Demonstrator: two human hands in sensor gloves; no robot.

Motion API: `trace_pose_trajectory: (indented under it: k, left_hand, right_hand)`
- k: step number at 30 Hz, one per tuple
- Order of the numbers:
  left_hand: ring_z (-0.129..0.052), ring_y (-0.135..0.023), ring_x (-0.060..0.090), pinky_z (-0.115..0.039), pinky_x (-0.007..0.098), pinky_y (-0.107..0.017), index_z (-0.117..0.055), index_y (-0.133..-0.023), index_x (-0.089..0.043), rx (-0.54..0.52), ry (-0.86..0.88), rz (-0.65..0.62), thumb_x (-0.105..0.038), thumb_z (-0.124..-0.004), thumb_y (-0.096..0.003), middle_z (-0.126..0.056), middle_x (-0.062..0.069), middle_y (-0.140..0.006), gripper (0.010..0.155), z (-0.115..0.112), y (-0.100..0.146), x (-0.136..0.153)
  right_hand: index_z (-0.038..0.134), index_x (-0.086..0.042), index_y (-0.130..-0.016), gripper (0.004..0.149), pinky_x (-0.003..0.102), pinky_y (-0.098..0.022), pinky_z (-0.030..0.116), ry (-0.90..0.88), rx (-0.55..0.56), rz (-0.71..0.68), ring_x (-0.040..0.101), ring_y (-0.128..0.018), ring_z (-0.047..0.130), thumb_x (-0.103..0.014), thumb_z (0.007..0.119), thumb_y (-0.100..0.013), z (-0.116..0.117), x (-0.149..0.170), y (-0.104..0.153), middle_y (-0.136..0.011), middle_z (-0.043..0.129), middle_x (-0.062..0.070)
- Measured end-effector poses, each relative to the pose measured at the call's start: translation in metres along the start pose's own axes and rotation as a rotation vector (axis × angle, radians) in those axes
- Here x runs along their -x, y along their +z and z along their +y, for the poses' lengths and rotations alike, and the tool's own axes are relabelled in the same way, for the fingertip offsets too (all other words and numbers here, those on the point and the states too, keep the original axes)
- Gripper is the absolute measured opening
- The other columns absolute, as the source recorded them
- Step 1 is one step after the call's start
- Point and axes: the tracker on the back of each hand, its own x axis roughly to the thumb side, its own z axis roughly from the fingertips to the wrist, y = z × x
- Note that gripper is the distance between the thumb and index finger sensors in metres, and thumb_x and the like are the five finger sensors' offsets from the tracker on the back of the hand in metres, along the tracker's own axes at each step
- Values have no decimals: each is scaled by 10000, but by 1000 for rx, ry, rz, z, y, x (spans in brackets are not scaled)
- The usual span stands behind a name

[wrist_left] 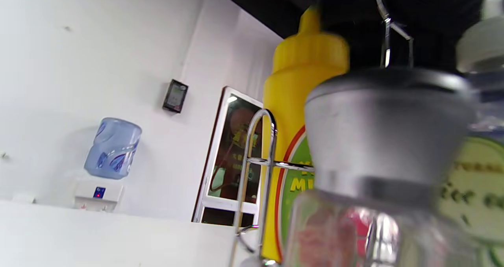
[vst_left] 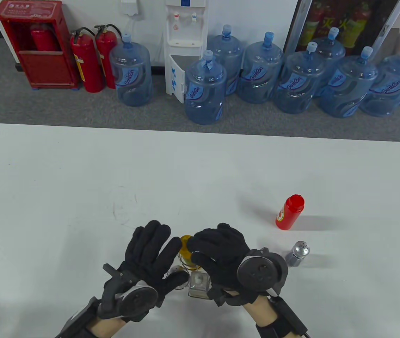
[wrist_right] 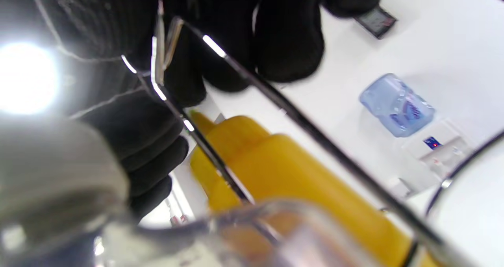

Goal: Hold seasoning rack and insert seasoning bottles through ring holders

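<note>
The left hand (vst_left: 147,257) rests near the front edge of the white bench (vst_left: 80,176), palm down, fingers stretched forward and lying side by side, just left of the seasoning rack (vst_left: 185,262). Its fingers look spread flat rather than curled, and whether they touch the rack wire cannot be told from the table view.

The seasoning rack is the landmark here: a thin chrome wire frame, mostly hidden between the two hands. In the left wrist view its looped upright and a ring (wrist_left: 267,162) stand right against the yellow squeeze bottle (vst_left: 185,243), which sits upright in the rack with its pointed cap up. Just in front of the yellow bottle, nearer the bench's front edge, a clear glass bottle (vst_left: 199,284) stands in the rack; a metal-capped glass shaker (wrist_left: 378,141) fills the near field of the left wrist view.

The right hand (vst_left: 221,258) hovers over the top of the rack, fingers curled downward; in the right wrist view its fingers (wrist_right: 289,34) close around the rack's wire handle (wrist_right: 165,58).

Right of the rack, well apart, a red squeeze bottle (vst_left: 289,212) stands upright on the bench. Nearer the rack, beside the right hand's tracker (vst_left: 261,274), stands a small silver shaker (vst_left: 297,253).
</note>
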Motion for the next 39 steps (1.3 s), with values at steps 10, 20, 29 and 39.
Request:
trace_pose_trajectory:
  k: [10,20,29,39]
  left_hand:
    - [-257,-1132,319,-286,573,-801,-498,-917,-355,-104,0,-11,-638,-640,-416,-194,-45,-1113,593,24,8,24]
    - [-236,-1121,339,-293,582,-795,-304,-998,-322,-90,-112,-47,-681,-635,-402,-89,-9,-1101,770,25,11,12]
    - [-316,-1135,327,-342,584,-801,-636,-904,-336,11,1,-27,-665,-658,-405,-228,-33,-1125,598,17,6,19]
    - [-682,-1062,235,-575,523,-771,-866,-719,-315,17,218,-18,-516,-787,-428,-731,-160,-957,362,22,4,22]
  right_hand:
    - [963,-421,-733,442,549,-768,350,-105,39,-21,261,-1002,555,-547,799,-342,28,-19,-13,-1093,494,-119]
    - [980,-361,-657,401,553,-771,383,19,160,-134,234,-964,629,-545,893,-312,25,-34,-13,-1008,614,-108]
    - [1005,-324,-616,404,532,-772,428,74,190,-226,204,-933,697,-531,936,-275,28,-50,-10,-951,703,-125]
    - [986,-378,-701,465,553,-780,446,137,42,-242,226,-951,764,-574,849,-303,21,-53,-15,-962,806,-98]
